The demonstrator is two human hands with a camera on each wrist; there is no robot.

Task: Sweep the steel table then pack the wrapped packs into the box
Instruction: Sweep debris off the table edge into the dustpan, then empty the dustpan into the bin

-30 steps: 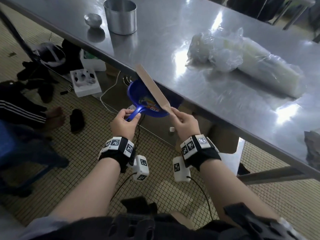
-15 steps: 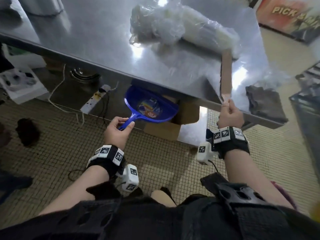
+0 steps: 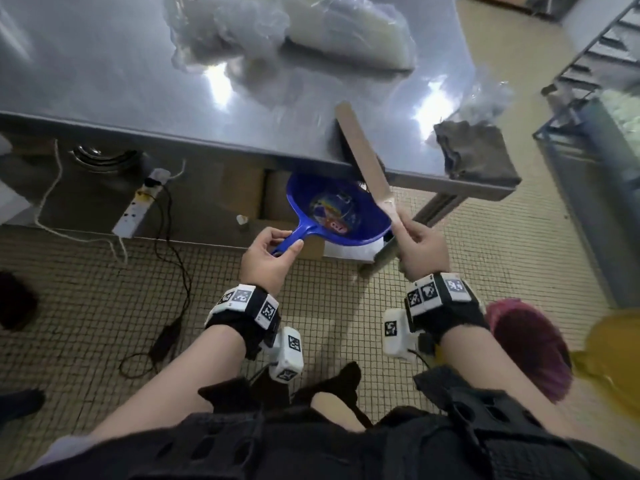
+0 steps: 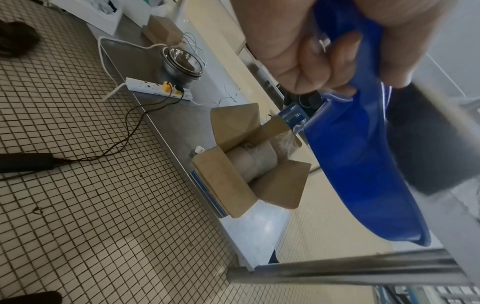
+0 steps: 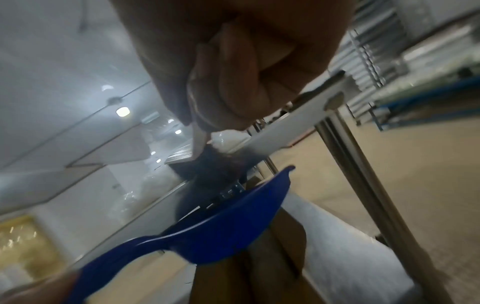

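My left hand (image 3: 268,258) grips the handle of a blue dustpan (image 3: 336,213), holding its mouth just under the front edge of the steel table (image 3: 121,81). My right hand (image 3: 417,249) grips a wooden-backed brush (image 3: 363,157) that slants across the table edge above the pan. In the left wrist view, the dark bristles (image 4: 428,144) hang by the dustpan (image 4: 358,174). Clear-wrapped packs (image 3: 287,29) lie at the back of the table. An open cardboard box (image 4: 249,162) stands on the lower shelf with a wrapped roll inside.
A grey cloth (image 3: 474,150) lies at the table's right corner, above the table leg (image 3: 433,209). A power strip (image 3: 138,209), its cables and stacked steel bowls (image 4: 182,63) sit on the lower shelf. A blue metal rack (image 3: 588,133) stands to the right.
The brush has swept from the tabletop near the cloth to the front edge. The dustpan has moved right and now sits directly beneath it. Both hands have come close together.
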